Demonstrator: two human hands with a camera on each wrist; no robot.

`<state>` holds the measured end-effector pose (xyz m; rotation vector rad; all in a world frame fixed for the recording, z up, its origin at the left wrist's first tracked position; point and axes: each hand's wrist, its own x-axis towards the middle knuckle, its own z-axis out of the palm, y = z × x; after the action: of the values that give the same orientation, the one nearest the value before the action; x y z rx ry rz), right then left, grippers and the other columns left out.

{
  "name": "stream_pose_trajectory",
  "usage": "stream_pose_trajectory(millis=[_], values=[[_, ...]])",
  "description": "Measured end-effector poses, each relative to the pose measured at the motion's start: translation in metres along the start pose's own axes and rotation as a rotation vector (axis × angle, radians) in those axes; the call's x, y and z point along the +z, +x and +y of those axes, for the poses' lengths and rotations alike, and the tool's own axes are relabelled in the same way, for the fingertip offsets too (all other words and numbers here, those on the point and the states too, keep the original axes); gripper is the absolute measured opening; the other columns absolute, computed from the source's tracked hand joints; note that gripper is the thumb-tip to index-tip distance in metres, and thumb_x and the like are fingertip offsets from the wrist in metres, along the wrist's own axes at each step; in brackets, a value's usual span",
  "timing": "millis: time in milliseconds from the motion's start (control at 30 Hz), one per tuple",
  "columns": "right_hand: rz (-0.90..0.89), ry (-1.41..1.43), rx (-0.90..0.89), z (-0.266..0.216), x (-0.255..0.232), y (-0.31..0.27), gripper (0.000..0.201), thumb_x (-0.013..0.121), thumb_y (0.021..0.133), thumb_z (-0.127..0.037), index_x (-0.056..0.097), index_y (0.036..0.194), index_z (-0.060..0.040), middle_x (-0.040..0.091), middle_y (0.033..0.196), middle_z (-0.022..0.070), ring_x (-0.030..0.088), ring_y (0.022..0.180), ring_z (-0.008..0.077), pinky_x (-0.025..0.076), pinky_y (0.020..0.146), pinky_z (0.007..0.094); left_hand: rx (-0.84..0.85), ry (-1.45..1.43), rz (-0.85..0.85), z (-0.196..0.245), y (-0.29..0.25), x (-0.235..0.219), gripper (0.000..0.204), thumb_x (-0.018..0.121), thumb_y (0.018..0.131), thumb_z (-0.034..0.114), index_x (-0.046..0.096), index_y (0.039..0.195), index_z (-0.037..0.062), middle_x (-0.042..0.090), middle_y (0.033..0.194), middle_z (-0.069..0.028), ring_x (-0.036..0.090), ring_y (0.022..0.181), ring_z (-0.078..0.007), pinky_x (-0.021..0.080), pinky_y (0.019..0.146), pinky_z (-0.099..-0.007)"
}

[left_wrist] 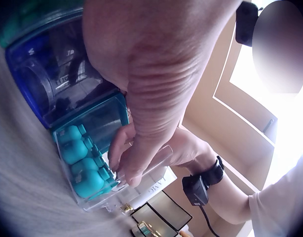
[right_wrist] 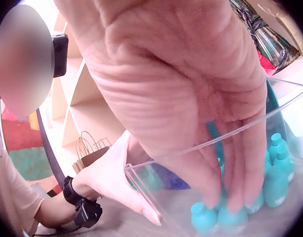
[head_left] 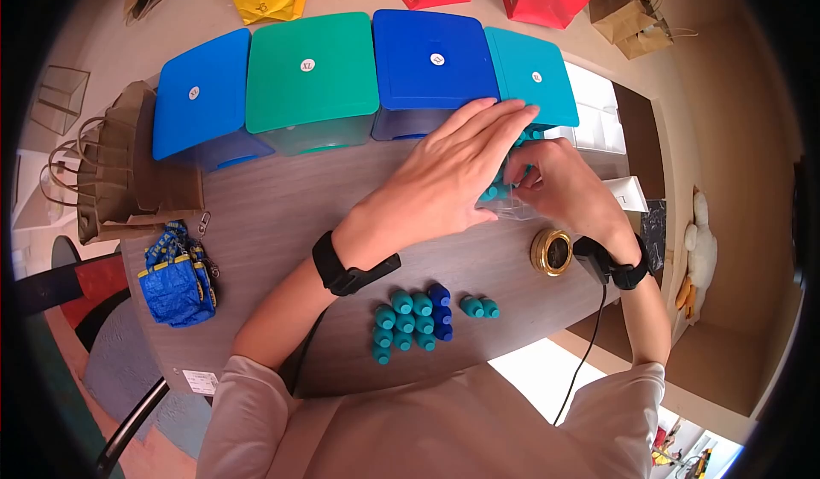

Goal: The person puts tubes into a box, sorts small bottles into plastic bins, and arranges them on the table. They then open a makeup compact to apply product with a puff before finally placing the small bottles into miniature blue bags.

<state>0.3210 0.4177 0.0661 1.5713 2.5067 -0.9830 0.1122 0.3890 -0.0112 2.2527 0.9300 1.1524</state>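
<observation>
A clear box (right_wrist: 176,217) with a teal lid (head_left: 536,82) holds several small teal bottles (left_wrist: 87,180). My right hand (head_left: 568,190) reaches inside, bent fingers pointing down; its fingertips are right at the bottle tops in the right wrist view. Whether they grip a bottle I cannot tell. My left hand (head_left: 444,171) lies beside the box opening, long fingers straight and reaching to the lid's front edge, thumb along the box's near side. On the table near me, several teal bottles (head_left: 404,321) stand grouped against a column of dark blue bottles (head_left: 442,312). Two teal bottles (head_left: 480,307) stand apart, to their right.
Boxes with a dark blue lid (head_left: 436,52), a green lid (head_left: 312,73) and a blue lid (head_left: 203,94) line the back. A gold-rimmed jar (head_left: 551,251) and a white tube (head_left: 628,194) are at right. Brown paper bags (head_left: 137,163) and a blue pouch (head_left: 178,282) sit left.
</observation>
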Motion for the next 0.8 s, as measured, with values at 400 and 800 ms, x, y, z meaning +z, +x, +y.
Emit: stream_pose_trajectory(millis=[400, 800], values=[[0.323, 0.141, -0.11, -0.046, -0.021, -0.057, 0.009, 0.076, 0.089, 0.006, 0.072, 0.097, 0.0053, 0.076, 0.095, 0.0168, 0.076, 0.085, 0.0354, 0.062, 0.076, 0.0401, -0.001, -0.016, 0.007, 0.001, 0.0, -0.002, 0.122, 0.099, 0.064, 0.011, 0.036, 0.168, 0.0082, 0.049, 0.165, -0.0172, 0.047, 0.152, -0.0361, 0.035, 0.131, -0.0499], [-0.086, -0.206, -0.219, -0.017, 0.104, -0.124, 0.046, 0.081, 0.095, -0.018, 0.065, 0.136, -0.0088, 0.052, 0.137, 0.0171, 0.066, 0.118, 0.0324, 0.065, 0.075, 0.042, -0.041, -0.007, -0.07, 0.006, 0.006, -0.003, 0.124, 0.101, 0.061, 0.012, 0.037, 0.168, 0.0107, 0.05, 0.165, -0.0166, 0.046, 0.153, -0.0388, 0.033, 0.132, -0.0543]])
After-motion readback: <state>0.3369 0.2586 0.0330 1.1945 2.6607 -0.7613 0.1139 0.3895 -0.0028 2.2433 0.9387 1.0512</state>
